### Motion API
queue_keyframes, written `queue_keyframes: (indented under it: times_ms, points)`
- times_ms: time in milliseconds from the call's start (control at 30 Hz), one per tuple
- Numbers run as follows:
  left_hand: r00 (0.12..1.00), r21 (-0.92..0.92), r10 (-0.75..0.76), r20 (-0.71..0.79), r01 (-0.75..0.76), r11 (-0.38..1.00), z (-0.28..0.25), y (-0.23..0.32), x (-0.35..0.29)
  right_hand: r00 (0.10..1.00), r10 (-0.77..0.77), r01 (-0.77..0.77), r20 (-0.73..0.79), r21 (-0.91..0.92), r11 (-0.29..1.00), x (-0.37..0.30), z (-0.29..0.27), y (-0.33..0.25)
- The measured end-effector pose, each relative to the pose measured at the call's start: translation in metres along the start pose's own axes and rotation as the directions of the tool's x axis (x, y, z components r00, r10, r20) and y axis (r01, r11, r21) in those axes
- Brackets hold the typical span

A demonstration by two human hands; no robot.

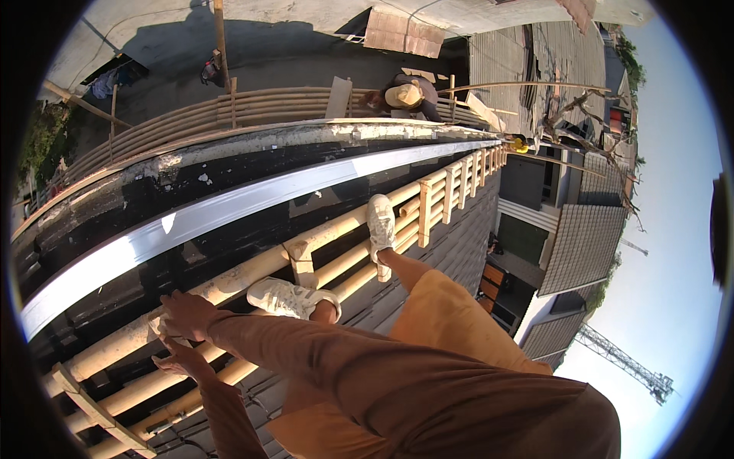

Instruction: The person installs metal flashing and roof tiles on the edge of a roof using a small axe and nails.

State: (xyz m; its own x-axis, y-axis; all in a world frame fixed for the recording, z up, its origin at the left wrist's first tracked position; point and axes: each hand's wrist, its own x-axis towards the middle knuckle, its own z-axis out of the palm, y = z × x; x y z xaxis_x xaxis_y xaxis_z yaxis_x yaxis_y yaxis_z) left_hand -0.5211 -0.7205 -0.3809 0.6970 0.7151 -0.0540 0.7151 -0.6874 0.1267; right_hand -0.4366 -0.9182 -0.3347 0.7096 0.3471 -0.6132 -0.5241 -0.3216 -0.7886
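My right hand point(189, 314) comes across from the brown-sleeved arm at the lower right and lies bent over the thickest bamboo pole point(218, 289) of a ladder-like frame. Its fingers curl round a small pale piece at the pole, mostly covered by the hand. Just below it, my left hand point(188, 362) reaches up beside the thinner bamboo poles point(141, 394), its fingers apart. Wooden cross slats point(99, 411) tie the poles together. My shoes, a white one point(381, 222) farther along and a pale one point(287, 298) nearer, stand on the bamboo.
Beyond the frame runs a long silvery metal channel point(229, 210) on a dark roof. Past a rough ledge point(183, 161), a person in a tan cap point(404, 96) is by more bamboo. Grey roof tiles point(451, 245) slope away; a dry branch point(589, 122) juts out at right.
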Motion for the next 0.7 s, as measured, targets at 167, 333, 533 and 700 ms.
queue_keyframes:
  times_ms: [167, 333, 533, 700]
  points:
    - [0.983, 0.165, -0.116, -0.145, 0.139, 0.976, 0.045, 0.023, -0.031, 0.984, 0.129, -0.144, -0.121, -0.120, 0.982, -0.154, -0.114, 0.123]
    - [0.993, 0.362, -0.115, -0.040, 0.122, 0.924, 0.057, 0.054, -0.017, 0.845, 0.377, -0.403, -0.378, 0.013, 0.915, -0.278, -0.154, 0.194]
    - [0.998, 0.686, -0.042, 0.054, -0.006, 0.728, 0.045, 0.010, 0.038, 0.871, 0.460, -0.453, -0.173, 0.078, 0.888, -0.330, -0.145, 0.261]
    - [0.995, 0.671, -0.037, 0.095, -0.037, 0.741, 0.050, -0.002, 0.072, 0.860, 0.488, -0.487, -0.152, 0.045, 0.872, -0.342, -0.145, 0.294]
